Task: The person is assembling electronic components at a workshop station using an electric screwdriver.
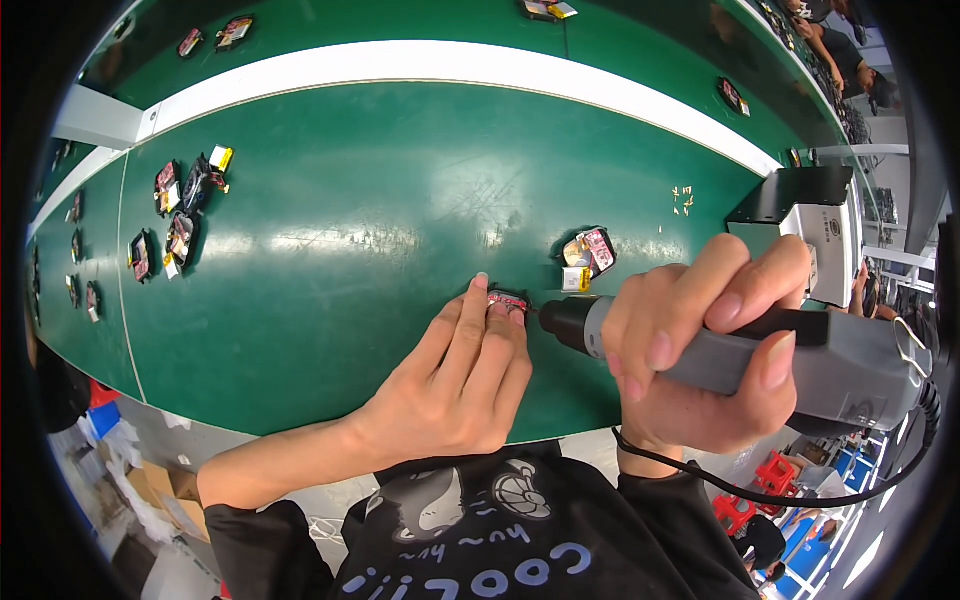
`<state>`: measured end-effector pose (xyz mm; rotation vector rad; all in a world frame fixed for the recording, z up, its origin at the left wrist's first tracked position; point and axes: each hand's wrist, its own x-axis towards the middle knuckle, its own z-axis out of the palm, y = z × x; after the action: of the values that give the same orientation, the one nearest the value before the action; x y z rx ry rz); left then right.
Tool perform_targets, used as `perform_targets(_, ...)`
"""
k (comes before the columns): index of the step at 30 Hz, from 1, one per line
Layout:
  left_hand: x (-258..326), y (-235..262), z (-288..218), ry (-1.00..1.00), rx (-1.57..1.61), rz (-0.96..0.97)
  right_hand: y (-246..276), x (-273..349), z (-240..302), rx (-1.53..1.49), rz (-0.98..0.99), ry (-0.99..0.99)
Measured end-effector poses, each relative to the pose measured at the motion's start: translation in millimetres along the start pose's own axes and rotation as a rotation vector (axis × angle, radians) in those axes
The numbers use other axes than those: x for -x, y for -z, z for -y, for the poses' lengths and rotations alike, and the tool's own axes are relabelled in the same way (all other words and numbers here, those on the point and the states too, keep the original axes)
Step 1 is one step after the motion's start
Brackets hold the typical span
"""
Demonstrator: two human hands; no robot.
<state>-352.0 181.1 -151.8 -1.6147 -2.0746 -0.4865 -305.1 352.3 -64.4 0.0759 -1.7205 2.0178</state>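
Note:
My left hand (pixel 445 385) lies low over the green bench, its fingertips pressing on a small dark electronic assembly (pixel 508 297) with a reddish circuit board. Most of that assembly is hidden under the fingers. Wrapped in my right hand (pixel 690 390) is a grey and black electric screwdriver (pixel 855 370) with a coiled black cord. Its black nose points left, with the tip close to the right side of the assembly; whether they touch I cannot tell. Just beyond the screwdriver nose sits another open assembly (pixel 597 248) with a silver and yellow battery (pixel 575 279).
Several similar assemblies (pixel 180 238) lie at the left of the bench (pixel 330 190). Small brass-coloured screws (pixel 683 200) are scattered at the far right, near a black and white box-shaped device (pixel 825 245). A white rail (pixel 450 62) crosses the back. The cord (pixel 760 497) loops below my right wrist.

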Motion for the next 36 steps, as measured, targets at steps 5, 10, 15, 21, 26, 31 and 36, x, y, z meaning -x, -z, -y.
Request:
perform_targets(5, -1, 0, 4, -0.051, -0.030, -0.018, 0, 0, -5, -0.065, 0.013, -0.007)
perform_targets(10, -2, 3, 3, -0.042, -0.035, -0.005, -2, -3, -9, -0.069, 0.008, -0.007)
perform_targets(15, 3, 4, 5, -0.063, -0.048, 0.004, -7, 1, -2, -0.145, -0.091, -0.074)
perform_targets(21, 3, 4, 4, -0.050, -0.034, -0.002, -7, 3, 7, -0.159, -0.091, -0.079)
perform_targets(26, 2, 5, 3, -0.013, -0.006, -0.009, -10, 2, 6, -0.075, -0.053, -0.031)
perform_targets(31, 3, 5, 3, -0.012, -0.006, 0.000, -9, 3, 0, 0.016, 0.005, 0.012)
perform_targets(36, 3, 5, 3, -0.022, -0.011, 0.002, -10, 2, -1, 0.015, 0.008, 0.014)
